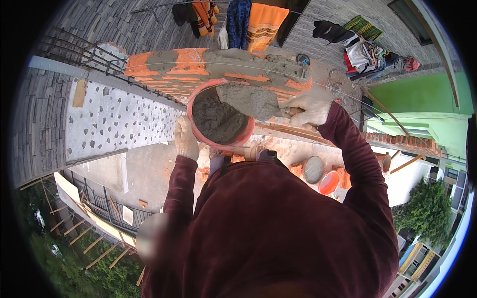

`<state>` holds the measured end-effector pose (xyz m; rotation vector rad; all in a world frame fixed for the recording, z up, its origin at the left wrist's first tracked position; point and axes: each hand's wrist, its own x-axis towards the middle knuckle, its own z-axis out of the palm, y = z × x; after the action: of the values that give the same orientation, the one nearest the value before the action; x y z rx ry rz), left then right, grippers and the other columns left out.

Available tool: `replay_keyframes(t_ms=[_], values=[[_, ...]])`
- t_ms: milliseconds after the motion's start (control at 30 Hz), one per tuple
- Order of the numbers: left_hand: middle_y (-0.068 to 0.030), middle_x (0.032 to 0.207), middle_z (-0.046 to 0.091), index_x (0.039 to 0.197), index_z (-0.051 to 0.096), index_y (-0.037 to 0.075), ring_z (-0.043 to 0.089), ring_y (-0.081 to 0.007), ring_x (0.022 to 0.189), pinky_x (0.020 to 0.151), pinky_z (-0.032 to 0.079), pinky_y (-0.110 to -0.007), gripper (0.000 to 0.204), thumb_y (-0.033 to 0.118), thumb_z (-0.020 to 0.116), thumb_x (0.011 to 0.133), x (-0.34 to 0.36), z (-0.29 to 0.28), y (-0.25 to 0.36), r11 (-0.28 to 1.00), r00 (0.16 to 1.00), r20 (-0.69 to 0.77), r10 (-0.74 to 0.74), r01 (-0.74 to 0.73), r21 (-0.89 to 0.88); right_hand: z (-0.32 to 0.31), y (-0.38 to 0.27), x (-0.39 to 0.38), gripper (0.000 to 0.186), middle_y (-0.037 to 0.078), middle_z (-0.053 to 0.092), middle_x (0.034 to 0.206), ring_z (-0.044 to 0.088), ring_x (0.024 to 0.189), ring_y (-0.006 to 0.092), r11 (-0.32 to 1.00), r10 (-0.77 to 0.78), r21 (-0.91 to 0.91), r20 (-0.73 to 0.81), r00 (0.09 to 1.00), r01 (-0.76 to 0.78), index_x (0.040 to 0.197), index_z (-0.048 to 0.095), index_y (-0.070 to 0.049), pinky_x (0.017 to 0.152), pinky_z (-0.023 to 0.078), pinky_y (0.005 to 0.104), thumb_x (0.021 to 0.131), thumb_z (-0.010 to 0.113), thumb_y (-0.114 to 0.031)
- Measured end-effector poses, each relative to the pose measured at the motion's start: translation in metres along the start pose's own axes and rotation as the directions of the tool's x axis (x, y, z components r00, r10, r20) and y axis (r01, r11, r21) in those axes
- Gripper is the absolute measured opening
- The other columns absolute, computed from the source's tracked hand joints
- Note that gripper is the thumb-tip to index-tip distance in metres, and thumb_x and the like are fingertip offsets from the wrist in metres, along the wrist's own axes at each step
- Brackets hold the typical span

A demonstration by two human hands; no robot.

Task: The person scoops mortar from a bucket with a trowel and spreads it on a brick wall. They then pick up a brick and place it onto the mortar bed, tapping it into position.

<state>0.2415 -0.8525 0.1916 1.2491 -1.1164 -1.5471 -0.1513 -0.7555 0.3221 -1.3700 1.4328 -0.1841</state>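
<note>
Outside, mortar (233, 58) atop a brick wall (191, 61).

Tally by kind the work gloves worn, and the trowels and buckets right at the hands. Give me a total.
Gloves: 2
Trowels: 1
Buckets: 1
Total: 4
</note>
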Motion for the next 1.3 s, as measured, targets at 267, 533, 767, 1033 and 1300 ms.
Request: replay_keyframes(t_ms=[267,533,767,1033,1300], values=[[-0.0046,0.108,0.063,0.109,0.061,0.001,0.056,-0.0118,0.099,0.089,0.049,-0.031,0.05,0.048,0.043,0.11,-0.007,-0.018,-0.013,0.997,0.996,-0.045,-0.08,0.079,-0.008,-0.078,0.012,-0.015,0.018,0.006,0.056,0.069,0.058,0.051,0.0211,0.978,0.001,-0.195,-0.38,0.925,-0.081,0.096,0.059,-0.002,0.048,0.046,0.0364,0.087,0.066,-0.016],[-0.0031,0.103,0.063,0.108,0.063,0.001,0.055,-0.0116,0.093,0.083,0.05,-0.03,0.051,0.049,0.043,0.109,-0.015,-0.039,-0.033,0.987,0.97,-0.184,-0.161,0.158,-0.029,-0.04,0.026,0.031,0.026,0.021,0.071,0.086,0.072,0.084,0.0405,0.649,-0.165,-0.661,-0.605,0.779,-0.376,0.103,0.065,-0.003,0.071,0.056,0.0502,0.089,0.063,-0.025],[-0.0097,0.118,0.061,0.124,0.056,0.003,0.061,-0.0207,0.102,0.09,0.053,-0.036,0.055,0.054,0.042,0.108,-0.006,-0.046,-0.043,0.979,0.975,-0.124,-0.186,0.194,0.06,-0.124,0.018,0.055,0.043,0.013,0.065,0.068,0.065,0.065,0.032,0.926,0.081,-0.351,-0.166,0.983,-0.136,0.093,0.064,0.001,0.062,0.05,0.0449,0.095,0.052,-0.041],[-0.0068,0.113,0.06,0.12,0.054,0.003,0.058,-0.0188,0.103,0.088,0.052,-0.035,0.053,0.053,0.042,0.108,-0.003,-0.029,-0.026,0.978,0.978,-0.087,-0.191,0.197,0.064,-0.145,0.01,0.029,0.048,0.011,0.062,0.058,0.06,0.053,0.0259,0.826,0.373,-0.437,-0.051,0.926,-0.357,0.07,0.067,0.0,0.054,0.047,0.0423,0.093,0.05,-0.039],[0.001,0.096,0.057,0.1,0.058,0.005,0.052,-0.0111,0.089,0.08,0.047,-0.03,0.048,0.05,0.042,0.109,-0.001,-0.002,-0.009,0.986,0.988,-0.017,-0.156,0.157,0.06,-0.145,0.058,-0.032,0.044,0.012,0.06,0.052,0.061,0.049,0.0262,0.831,0.399,-0.378,-0.107,0.911,-0.408,0.069,0.067,0.002,0.052,0.048,0.0436,0.089,0.051,-0.034]])
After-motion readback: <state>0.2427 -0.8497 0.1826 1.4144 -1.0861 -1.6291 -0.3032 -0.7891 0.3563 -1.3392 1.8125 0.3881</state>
